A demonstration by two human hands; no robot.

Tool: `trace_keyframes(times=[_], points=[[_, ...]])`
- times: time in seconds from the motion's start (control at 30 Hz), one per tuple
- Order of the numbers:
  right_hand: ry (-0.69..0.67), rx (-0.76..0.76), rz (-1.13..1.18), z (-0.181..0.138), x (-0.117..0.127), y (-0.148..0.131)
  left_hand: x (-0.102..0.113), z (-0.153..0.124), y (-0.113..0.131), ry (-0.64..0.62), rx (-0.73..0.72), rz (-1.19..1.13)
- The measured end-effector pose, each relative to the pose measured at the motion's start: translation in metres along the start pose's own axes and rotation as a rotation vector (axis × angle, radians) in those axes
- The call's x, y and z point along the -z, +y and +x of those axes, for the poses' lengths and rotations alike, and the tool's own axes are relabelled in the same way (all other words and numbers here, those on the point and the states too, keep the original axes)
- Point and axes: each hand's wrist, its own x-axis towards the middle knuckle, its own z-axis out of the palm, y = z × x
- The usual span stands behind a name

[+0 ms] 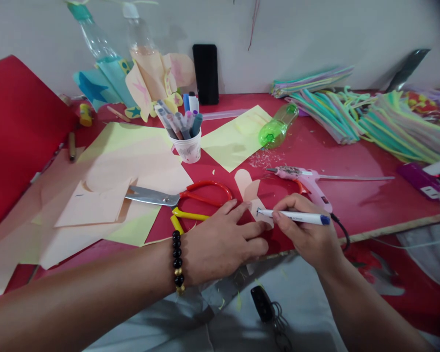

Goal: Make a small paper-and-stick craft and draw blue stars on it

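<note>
The left hand (220,244) presses flat on a peach paper cutout (251,193) near the front edge of the table (352,205). Just apart from it, the right hand (304,230) grips a marker (296,216), its tip on the paper. Marking calls for steady pinning. The hands hide part of the cutout, and any line is hard to make out. Scissors (157,196) lie beside the left hand, a glue gun (304,178) beyond the right.

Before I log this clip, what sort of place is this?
Most likely a craft workspace, perhaps at home: a pink glue gun, scissors and a cup of markers sit together on a red table.
</note>
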Motion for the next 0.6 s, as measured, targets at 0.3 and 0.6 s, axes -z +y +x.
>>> trace_keyframes(times=[0.3, 0.6], points=[[-0.016, -0.016, -0.022, -0.0005, -0.0012, 0.0029, 0.0, 0.0001, -0.0005, 0.005, -0.005, 0.01], [0.13, -0.045, -0.115, -0.0001, -0.0017, 0.0035, -0.0005, 0.0001, -0.0009, 0.021, -0.009, 0.013]])
